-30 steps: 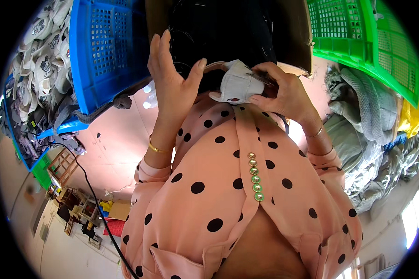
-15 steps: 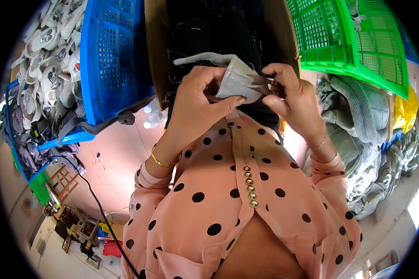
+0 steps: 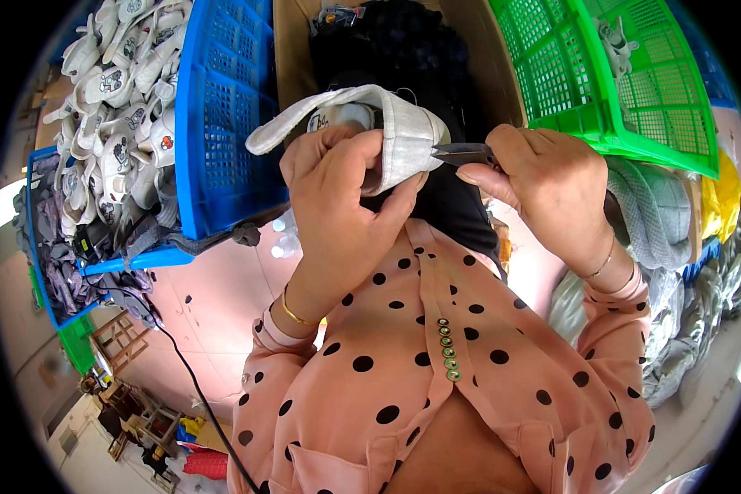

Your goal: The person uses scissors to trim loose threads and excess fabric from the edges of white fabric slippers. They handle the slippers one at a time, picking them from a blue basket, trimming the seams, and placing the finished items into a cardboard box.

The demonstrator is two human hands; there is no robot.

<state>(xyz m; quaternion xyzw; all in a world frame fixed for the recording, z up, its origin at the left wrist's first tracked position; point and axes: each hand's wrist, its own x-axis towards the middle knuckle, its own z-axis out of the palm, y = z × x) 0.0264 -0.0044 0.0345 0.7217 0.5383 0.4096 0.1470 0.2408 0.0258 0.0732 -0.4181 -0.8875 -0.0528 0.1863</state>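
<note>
Since half a second ago, the pale grey cloth shoe piece [image 3: 387,132] has been raised and turned, so its long curved strip now arches out toward the blue basket [image 3: 222,123], and the small metal snips [image 3: 461,152] have come to its right edge. One second ago the left hand was open and flat.

The left hand [image 3: 346,206] is wrapped around the cloth piece from below, thumb and fingers gripping its folded end just above the chest. The right hand [image 3: 543,185] is clenched around the snips, and their dark tips touch the right side of the cloth. Whether the blades are closed cannot be told.

Behind the hands sits a brown cardboard box [image 3: 292,49] holding dark fabric. Left of it, the blue basket is heaped with white shoe parts [image 3: 123,82]. To the right is a green basket [image 3: 601,74], with piles of grey knitted cloth [image 3: 659,214] below it. The person wears a pink blouse with black dots [image 3: 436,370] and a gold bangle [image 3: 292,313] on the left wrist.
</note>
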